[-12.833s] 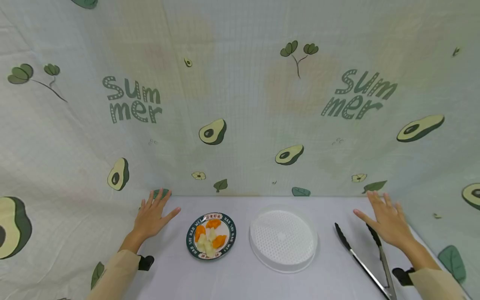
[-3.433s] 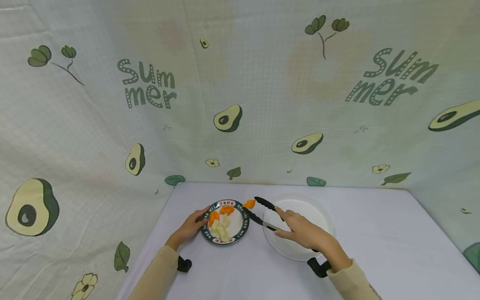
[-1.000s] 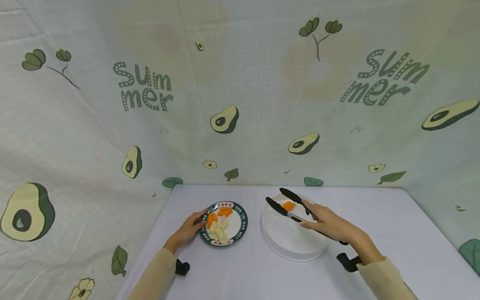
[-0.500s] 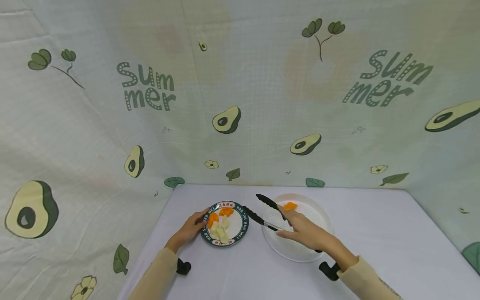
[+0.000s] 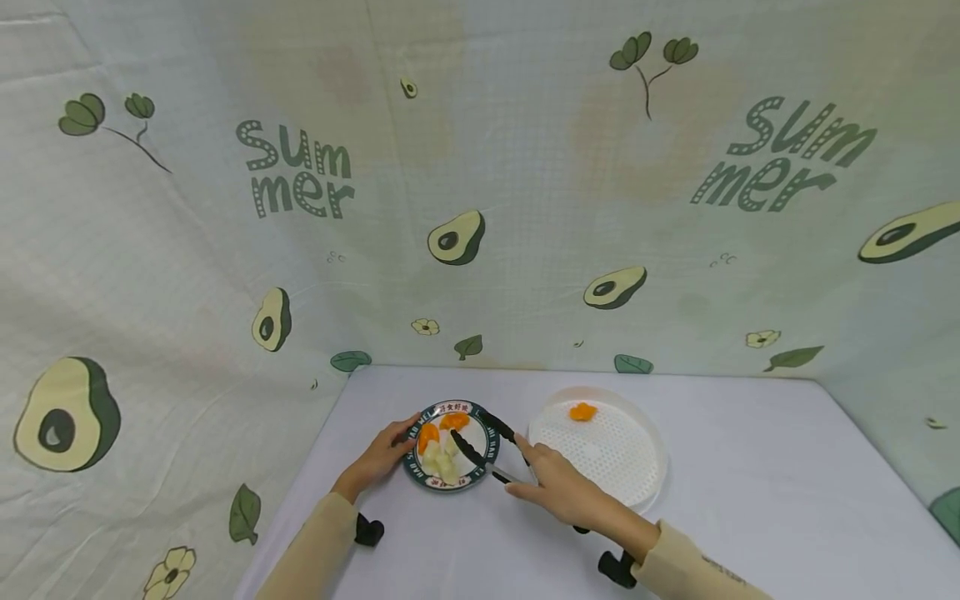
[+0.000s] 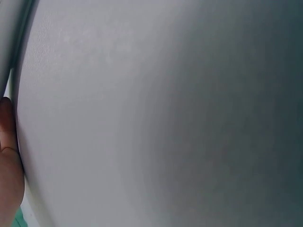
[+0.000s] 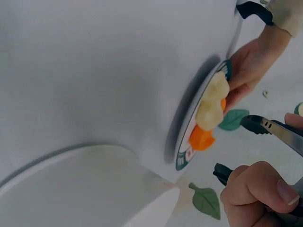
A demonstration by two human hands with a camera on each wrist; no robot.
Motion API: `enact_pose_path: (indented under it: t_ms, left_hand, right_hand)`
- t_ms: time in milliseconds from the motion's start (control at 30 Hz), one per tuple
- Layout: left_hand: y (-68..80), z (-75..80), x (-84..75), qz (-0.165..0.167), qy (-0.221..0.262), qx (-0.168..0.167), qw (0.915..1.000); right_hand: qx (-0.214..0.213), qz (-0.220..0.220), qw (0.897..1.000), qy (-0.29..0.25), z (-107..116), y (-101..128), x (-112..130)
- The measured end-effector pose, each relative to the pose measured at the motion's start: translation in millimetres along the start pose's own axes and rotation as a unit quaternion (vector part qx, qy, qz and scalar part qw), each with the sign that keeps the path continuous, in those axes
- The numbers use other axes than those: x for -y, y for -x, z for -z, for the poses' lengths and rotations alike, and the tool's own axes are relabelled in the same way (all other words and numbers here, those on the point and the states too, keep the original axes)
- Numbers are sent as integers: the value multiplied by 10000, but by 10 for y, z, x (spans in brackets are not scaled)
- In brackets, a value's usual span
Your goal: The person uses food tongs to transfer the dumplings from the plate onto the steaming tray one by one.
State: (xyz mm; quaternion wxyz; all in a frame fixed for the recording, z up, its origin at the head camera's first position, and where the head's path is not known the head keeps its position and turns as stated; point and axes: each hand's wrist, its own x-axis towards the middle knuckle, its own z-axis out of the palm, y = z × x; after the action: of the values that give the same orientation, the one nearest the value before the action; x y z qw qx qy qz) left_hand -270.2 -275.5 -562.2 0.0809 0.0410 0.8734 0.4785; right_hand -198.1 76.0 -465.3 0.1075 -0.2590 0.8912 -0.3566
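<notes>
My left hand holds the left rim of a small round plate with a green patterned border; the right wrist view shows its fingers at the edge. On the plate lie two orange pieces and several pale yellow chunks. My right hand grips metal tongs with black tips, thumb on one arm and fingers on the other. The tongs' arms are spread over the right part of the plate, with nothing between them. A third orange piece lies on the round white perforated tray.
The tray stands just right of the plate, partly behind the right forearm. Both rest on a white-covered table. A printed cloth hangs behind the table's back edge. Black straps with knobs sit at both wrists.
The tongs, holding an orange piece 3.4 s ago, opened over the tray, where that piece now lies. Since then my right hand has carried them left over the plate. The left hand stays put.
</notes>
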Motion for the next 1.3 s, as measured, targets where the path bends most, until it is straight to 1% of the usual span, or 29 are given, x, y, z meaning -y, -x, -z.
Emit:
enact_pose_path:
  t_ms: [233, 467, 600, 700, 933, 1133, 1233, 1300]
  left_hand:
    - [-22, 8, 28, -11, 49, -36, 10000]
    - [-27, -9, 47, 40, 106, -57, 9999]
    - [-31, -14, 54, 41, 106, -42, 9999]
    - [-30, -9, 53, 76, 85, -27, 9999]
    - [-13, 17, 6, -68, 70, -101, 9999]
    - [-17, 15, 5, -56, 27, -72, 10000]
    - [-17, 13, 9, 17, 24, -58, 10000]
    - [-18, 13, 12, 59, 14, -58, 10000]
  right_hand:
    - [122, -89, 9999, 78, -180, -115, 37]
    - [191, -156, 9996, 113, -293, -192, 83]
    - [226, -166, 9993, 232, -340, -233, 72]
    - [267, -173, 9991, 271, -357, -267, 62]
    - [411, -136, 9988, 244, -351, -331, 109]
    - [447, -242, 9974, 504, -382, -362, 144]
    - [463, -340, 9972, 476, -386, -353, 159]
    - [454, -328, 9972, 493, -384, -344, 163]
